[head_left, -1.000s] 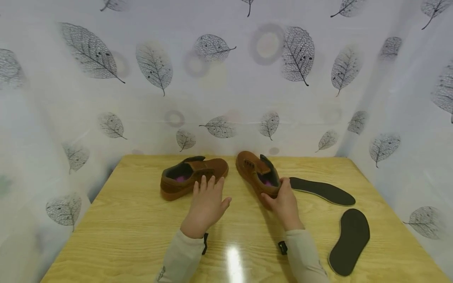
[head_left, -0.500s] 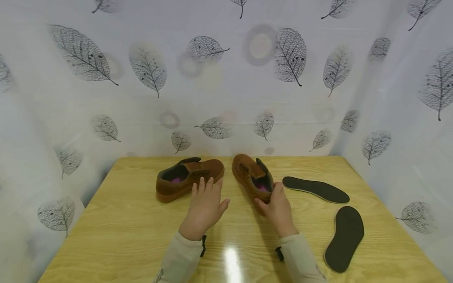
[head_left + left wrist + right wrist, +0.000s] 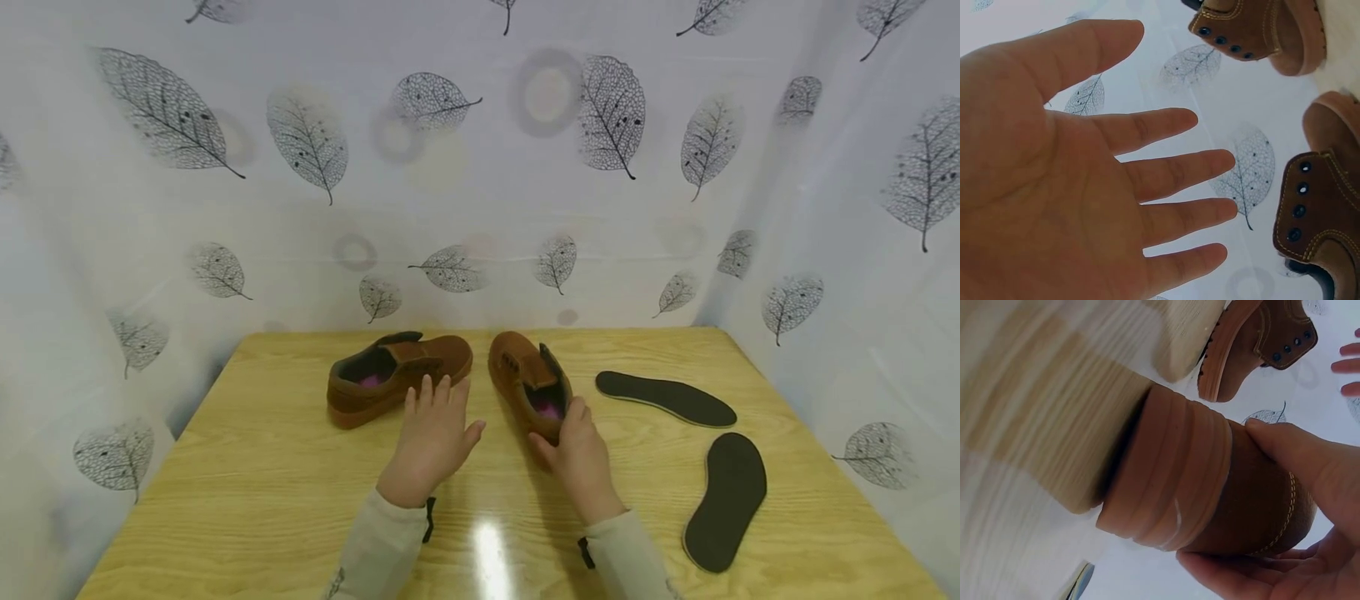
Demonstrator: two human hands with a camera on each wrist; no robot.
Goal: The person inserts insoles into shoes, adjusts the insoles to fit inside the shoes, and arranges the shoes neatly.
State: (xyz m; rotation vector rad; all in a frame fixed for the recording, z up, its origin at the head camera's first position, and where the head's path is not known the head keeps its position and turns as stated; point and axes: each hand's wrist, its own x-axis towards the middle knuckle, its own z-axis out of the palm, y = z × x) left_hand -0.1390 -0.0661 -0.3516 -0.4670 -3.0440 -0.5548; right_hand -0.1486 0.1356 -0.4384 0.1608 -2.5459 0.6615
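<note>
My right hand [image 3: 583, 457] grips the heel of a brown lace-up shoe [image 3: 517, 375], its toe pointing toward the back. In the right wrist view the thumb and fingers [image 3: 1229, 572] hold the heel [image 3: 1172, 469] from both sides. Whether the heel touches the table cannot be made out. A matching brown shoe [image 3: 375, 387] lies to the left, toe to the right, with pink inside. In front of it my left hand [image 3: 431, 442] is spread, palm down, holding nothing; the left wrist view shows its bare palm [image 3: 1079, 187] and straight fingers.
Two dark insoles lie on the right of the wood-grain table [image 3: 255, 467]: one insole [image 3: 663, 398] slanting behind, the other insole [image 3: 725, 502] nearer. A white leaf-print curtain [image 3: 450, 183] hangs behind and on both sides.
The right hand has drawn the held shoe slightly toward me, its heel swinging a little left. The left hand has barely moved. The head view has shifted slightly.
</note>
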